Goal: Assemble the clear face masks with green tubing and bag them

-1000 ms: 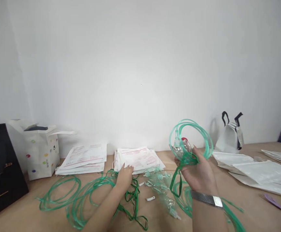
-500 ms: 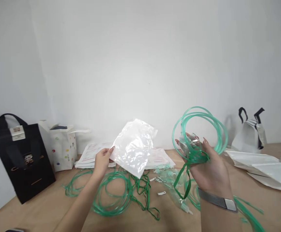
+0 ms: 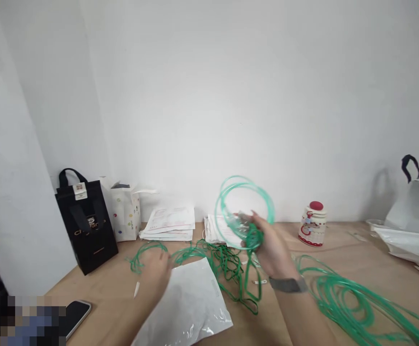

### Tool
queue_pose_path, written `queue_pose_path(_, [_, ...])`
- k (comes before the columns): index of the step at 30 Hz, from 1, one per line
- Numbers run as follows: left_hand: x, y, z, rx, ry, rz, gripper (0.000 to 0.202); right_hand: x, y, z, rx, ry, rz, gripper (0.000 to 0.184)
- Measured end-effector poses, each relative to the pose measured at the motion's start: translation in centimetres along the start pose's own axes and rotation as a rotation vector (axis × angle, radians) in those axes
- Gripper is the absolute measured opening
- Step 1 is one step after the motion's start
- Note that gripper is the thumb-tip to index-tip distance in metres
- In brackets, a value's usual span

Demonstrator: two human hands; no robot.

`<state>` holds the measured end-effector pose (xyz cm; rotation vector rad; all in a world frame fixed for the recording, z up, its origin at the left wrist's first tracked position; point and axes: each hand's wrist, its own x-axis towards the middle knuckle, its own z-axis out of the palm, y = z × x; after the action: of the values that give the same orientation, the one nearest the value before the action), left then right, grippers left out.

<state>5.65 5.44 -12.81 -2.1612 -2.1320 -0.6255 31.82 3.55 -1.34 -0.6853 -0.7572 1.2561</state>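
Observation:
My right hand (image 3: pixel 270 247) is raised above the wooden table (image 3: pixel 115 283), fingers closed round a coil of green tubing (image 3: pixel 243 211) with a clear mask piece bunched in it. A metal watch band sits on that wrist. My left hand (image 3: pixel 157 271) is blurred by motion at the upper left corner of a clear plastic pouch (image 3: pixel 191 305) lying flat on the table; its fingers cannot be made out. More loose green tubing (image 3: pixel 209 257) is tangled just behind the pouch.
A black paper bag (image 3: pixel 86 223) and a white dotted bag (image 3: pixel 126 211) stand at the back left. Stacks of printed pouches (image 3: pixel 169 223) lie by the wall. A small red-capped jar (image 3: pixel 312 224), green tubing (image 3: pixel 353 298), white bags (image 3: pixel 414 211) on the right; a phone (image 3: pixel 75 317).
The left hand brought the clear pouch down from the air onto the table. The right hand with its coil moved left and closer. The view swung left, revealing the jar and phone.

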Motion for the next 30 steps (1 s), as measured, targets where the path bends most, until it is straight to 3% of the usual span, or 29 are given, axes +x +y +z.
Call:
queue_pose_path(2, [-0.7, 2.5, 1.4, -0.012, -0.106, 0.106, 0.044, -0.5, 2.0, 0.3, -0.069, -0.036, 0.103, 0.014])
queue_pose_path(4, [-1.9, 4.3, 2.7, -0.013, -0.197, 0.153, 0.078, -1.4, 3.4, -0.2, -0.137, -0.062, 0.19, 0.014])
queue_pose_path(6, [-3.5, 5.3, 3.6, -0.014, -0.285, 0.167, 0.091, -2.4, 4.2, -1.2, -0.196, -0.057, 0.238, 0.014])
queue_pose_path(10, [-4.8, 5.8, 3.5, -0.017, -0.33, 0.151, 0.082, -3.1, 4.5, -3.8, -0.27, 0.007, 0.252, 0.014])
queue_pose_path(14, [-2.0, 4.9, 2.4, -0.048, -0.284, 0.117, 0.076, -2.8, 4.5, -5.1, -0.323, 0.03, 0.242, 0.017])
queue_pose_path(16, [-0.2, 4.1, 2.4, -0.084, -0.33, 0.114, 0.064, -2.6, 4.5, -5.0, -0.35, 0.024, 0.225, 0.018])
queue_pose_path(18, [1.1, 3.3, 2.7, -0.137, -0.409, 0.12, 0.037, -2.4, 4.3, -4.5, -0.375, 0.002, 0.2, 0.018])
queue_pose_path(21, [2.3, 2.6, 2.8, -0.246, -0.482, 0.132, 0.028, -1.6, 3.2, -3.2, -0.407, -0.047, 0.128, 0.022])
queue_pose_path(24, [3.2, 2.2, 1.2, -0.384, -0.472, 0.122, 0.027, -0.6, 1.1, -1.6, -0.438, -0.09, 0.025, 0.028])
queue_pose_path(30, [2.9, 2.0, -5.2, -0.733, -0.294, 0.079, 0.022, -0.7, -2.0, 0.7, -0.606, -0.169, -0.142, 0.035])
